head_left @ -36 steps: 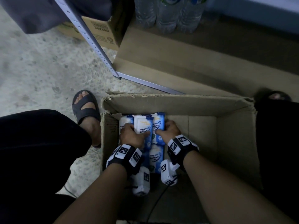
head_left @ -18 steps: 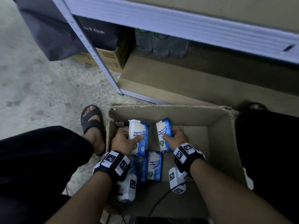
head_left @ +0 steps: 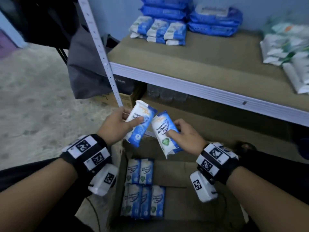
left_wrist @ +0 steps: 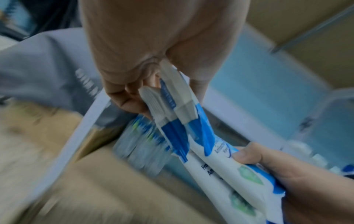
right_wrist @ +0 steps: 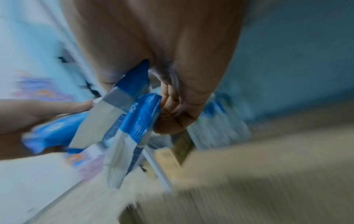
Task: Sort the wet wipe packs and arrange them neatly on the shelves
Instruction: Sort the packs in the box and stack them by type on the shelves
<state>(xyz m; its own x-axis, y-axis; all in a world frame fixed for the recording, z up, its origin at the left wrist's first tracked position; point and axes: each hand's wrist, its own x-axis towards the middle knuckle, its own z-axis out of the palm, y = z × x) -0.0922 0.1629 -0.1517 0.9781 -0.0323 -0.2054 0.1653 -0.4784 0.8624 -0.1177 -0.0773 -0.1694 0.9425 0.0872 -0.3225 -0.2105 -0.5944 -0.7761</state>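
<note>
1. The left hand (head_left: 115, 125) grips a blue-and-white antibacterial wipes pack (head_left: 139, 123), thumb across the printed front and fingers curled round the back. In the left wrist view the hand (left_wrist: 153, 50) seems to clamp the crimped ends of more than one pack, though blur leaves the count unsure.
2. Just right of that grip, the right hand (head_left: 185, 136) holds a second wipes pack (head_left: 164, 133) the same way, thumb on the front. The two packs tilt toward each other and their upper corners nearly touch; whether they meet cannot be told. The right wrist view shows the hand (right_wrist: 172, 60) curled round blue-and-white crimped pack ends, heavily blurred.
3. Below both grips sits an open cardboard box (head_left: 187, 178), with five more wipes packs (head_left: 142, 186) standing in two rows against its left wall.
4. Above and beyond the hands runs the shelf (head_left: 192, 64), with a white front edge. On it, up and slightly right of the left grip, lies a row of small blue-and-white packs (head_left: 158, 30) in front of stacked large blue packs (head_left: 214, 20).
5. Far right of the right grip, white-and-green packs (head_left: 287, 46) lie loosely heaped on the same shelf.
6. Left of the left grip, a perforated white upright post (head_left: 98, 47) stands with a grey bag (head_left: 87, 69) behind it.
</note>
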